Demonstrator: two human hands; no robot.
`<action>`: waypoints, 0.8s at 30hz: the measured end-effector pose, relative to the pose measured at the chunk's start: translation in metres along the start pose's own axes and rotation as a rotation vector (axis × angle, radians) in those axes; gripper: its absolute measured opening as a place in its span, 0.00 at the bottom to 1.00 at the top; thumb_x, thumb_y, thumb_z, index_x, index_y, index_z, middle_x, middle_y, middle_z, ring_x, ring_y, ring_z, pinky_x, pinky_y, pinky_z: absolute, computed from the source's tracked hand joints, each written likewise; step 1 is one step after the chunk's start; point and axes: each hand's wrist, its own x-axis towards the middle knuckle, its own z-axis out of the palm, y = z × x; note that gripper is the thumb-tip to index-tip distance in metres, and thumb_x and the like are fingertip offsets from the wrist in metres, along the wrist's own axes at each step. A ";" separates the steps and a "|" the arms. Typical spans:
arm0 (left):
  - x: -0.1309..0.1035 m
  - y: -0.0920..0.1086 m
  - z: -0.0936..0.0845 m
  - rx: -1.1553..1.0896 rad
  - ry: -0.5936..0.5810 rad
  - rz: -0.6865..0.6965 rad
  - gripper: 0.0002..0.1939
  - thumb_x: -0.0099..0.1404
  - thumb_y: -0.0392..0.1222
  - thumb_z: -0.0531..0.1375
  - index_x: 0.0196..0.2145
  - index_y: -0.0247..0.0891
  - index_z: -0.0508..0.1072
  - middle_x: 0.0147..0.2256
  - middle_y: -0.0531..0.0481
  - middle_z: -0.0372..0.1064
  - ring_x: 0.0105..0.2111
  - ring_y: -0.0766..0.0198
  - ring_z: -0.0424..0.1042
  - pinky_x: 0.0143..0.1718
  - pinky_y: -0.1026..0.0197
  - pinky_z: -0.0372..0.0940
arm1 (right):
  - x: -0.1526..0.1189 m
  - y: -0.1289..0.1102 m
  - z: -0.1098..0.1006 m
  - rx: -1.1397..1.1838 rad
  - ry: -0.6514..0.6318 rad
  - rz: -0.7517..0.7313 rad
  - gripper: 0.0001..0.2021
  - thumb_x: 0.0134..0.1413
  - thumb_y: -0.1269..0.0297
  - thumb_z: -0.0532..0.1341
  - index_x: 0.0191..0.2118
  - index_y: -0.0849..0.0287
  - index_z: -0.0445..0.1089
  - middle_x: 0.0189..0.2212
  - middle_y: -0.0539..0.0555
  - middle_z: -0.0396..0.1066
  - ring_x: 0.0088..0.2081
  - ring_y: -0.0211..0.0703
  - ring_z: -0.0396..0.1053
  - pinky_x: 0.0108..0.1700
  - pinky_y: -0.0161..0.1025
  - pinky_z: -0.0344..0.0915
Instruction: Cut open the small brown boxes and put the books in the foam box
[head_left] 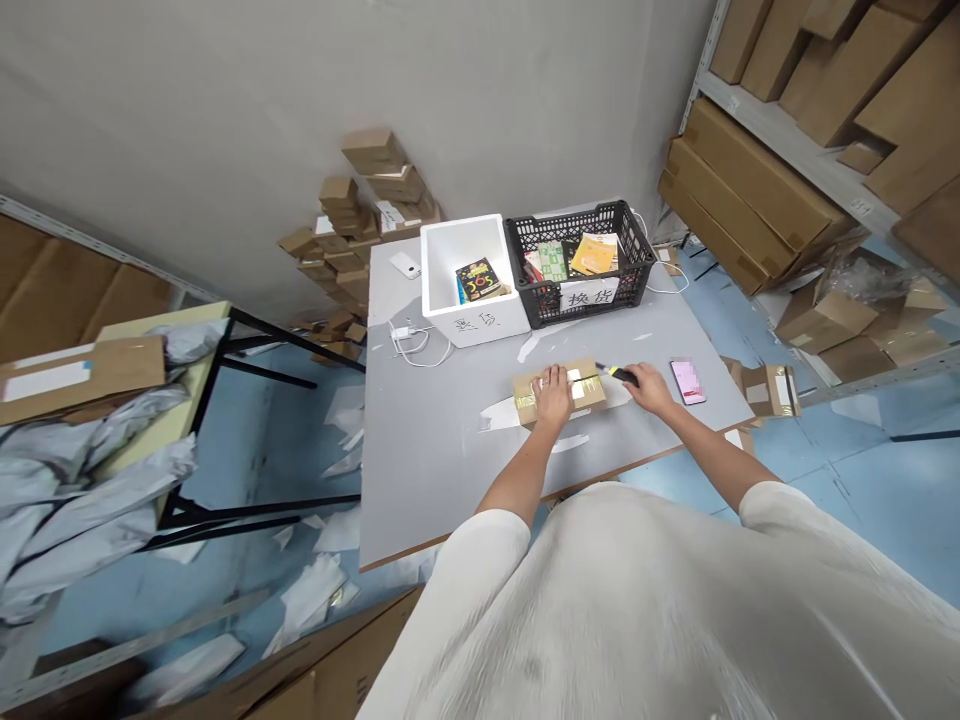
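A small cardboard box (588,393) is lying on the grey table (442,450), close to the edge nearest the person. The left hand (553,398) is reaching in from 6 o'clock and resting over the top of the box; its fingers are extending forward, fairly straight and only slightly apart, so the box is sitting directly beneath them. They are bearing on the upper face rather than wrapping around it. At 3 o'clock from the box, the right hand (651,388) is gripping a box cutter (624,375), its fingers curling closed around the dark handle. The cutter is pointing towards 9 o'clock, its tip ending at the right end of the box; whether the blade is touching the cardboard, I cannot tell. The box is therefore lying at 9 o'clock from the right fingers, just beside them and out of their hold.

Farther out at 3 o'clock, a phone (688,381) is lying face up, its screen glowing pink. At 11 o'clock from the box, a white foam bin (487,328) is holding books (480,278); at 12 o'clock, touching the bin, a black crate (636,275) is carrying more, including an orange-covered one (595,254).
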 end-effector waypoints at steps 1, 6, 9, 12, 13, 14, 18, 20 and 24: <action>-0.001 0.000 0.001 -0.002 0.003 -0.003 0.29 0.81 0.42 0.44 0.72 0.36 0.67 0.74 0.32 0.62 0.75 0.43 0.57 0.75 0.34 0.48 | 0.000 0.006 -0.003 -0.003 0.037 0.050 0.20 0.70 0.58 0.60 0.62 0.57 0.74 0.56 0.65 0.76 0.57 0.64 0.72 0.60 0.55 0.69; -0.003 0.000 0.006 -0.009 0.007 -0.019 0.29 0.79 0.43 0.48 0.72 0.35 0.67 0.75 0.32 0.60 0.77 0.42 0.54 0.76 0.35 0.48 | -0.007 0.031 -0.004 0.007 0.014 0.231 0.22 0.67 0.61 0.61 0.63 0.59 0.74 0.57 0.66 0.75 0.59 0.62 0.72 0.59 0.51 0.70; -0.008 0.000 0.007 -0.004 -0.004 -0.009 0.30 0.77 0.42 0.50 0.72 0.34 0.67 0.76 0.32 0.56 0.78 0.42 0.53 0.76 0.33 0.47 | -0.016 0.036 0.010 0.025 -0.070 0.323 0.20 0.67 0.62 0.61 0.61 0.58 0.75 0.57 0.64 0.74 0.56 0.58 0.73 0.56 0.47 0.71; -0.020 -0.004 0.006 0.005 -0.002 -0.029 0.29 0.77 0.44 0.51 0.71 0.35 0.68 0.75 0.30 0.58 0.77 0.40 0.54 0.76 0.33 0.48 | -0.022 0.038 0.027 0.031 -0.132 0.409 0.22 0.67 0.59 0.62 0.62 0.58 0.74 0.60 0.64 0.72 0.54 0.57 0.74 0.53 0.46 0.71; -0.026 -0.005 0.005 0.009 0.004 -0.054 0.29 0.77 0.45 0.51 0.71 0.35 0.68 0.74 0.29 0.60 0.76 0.39 0.55 0.76 0.33 0.49 | -0.023 0.039 0.033 0.020 -0.146 0.424 0.22 0.67 0.58 0.62 0.63 0.58 0.74 0.60 0.65 0.72 0.54 0.58 0.74 0.54 0.47 0.71; -0.032 -0.007 0.005 0.012 0.009 -0.080 0.29 0.78 0.46 0.52 0.71 0.36 0.68 0.73 0.29 0.61 0.76 0.39 0.56 0.76 0.33 0.50 | -0.024 0.041 0.039 0.001 -0.159 0.434 0.22 0.67 0.57 0.62 0.62 0.59 0.74 0.59 0.65 0.72 0.55 0.59 0.73 0.56 0.48 0.70; -0.054 -0.015 0.005 0.002 -0.004 -0.103 0.29 0.80 0.48 0.49 0.73 0.38 0.66 0.72 0.31 0.63 0.76 0.42 0.57 0.77 0.34 0.49 | -0.019 0.056 0.057 -0.071 -0.181 0.475 0.21 0.67 0.58 0.62 0.61 0.59 0.73 0.58 0.66 0.73 0.60 0.63 0.68 0.60 0.52 0.67; -0.059 -0.017 0.006 -0.010 -0.022 -0.083 0.29 0.81 0.49 0.47 0.74 0.38 0.65 0.74 0.33 0.61 0.77 0.45 0.54 0.79 0.36 0.46 | -0.013 0.065 0.065 -0.077 -0.191 0.509 0.21 0.67 0.59 0.62 0.62 0.59 0.72 0.59 0.67 0.72 0.60 0.63 0.68 0.60 0.53 0.67; -0.062 -0.017 0.008 -0.015 -0.039 -0.090 0.30 0.82 0.50 0.45 0.75 0.39 0.63 0.75 0.35 0.59 0.79 0.47 0.50 0.80 0.37 0.43 | 0.001 0.081 0.080 -0.043 -0.186 0.559 0.21 0.67 0.58 0.63 0.61 0.58 0.71 0.60 0.67 0.70 0.59 0.61 0.68 0.58 0.52 0.69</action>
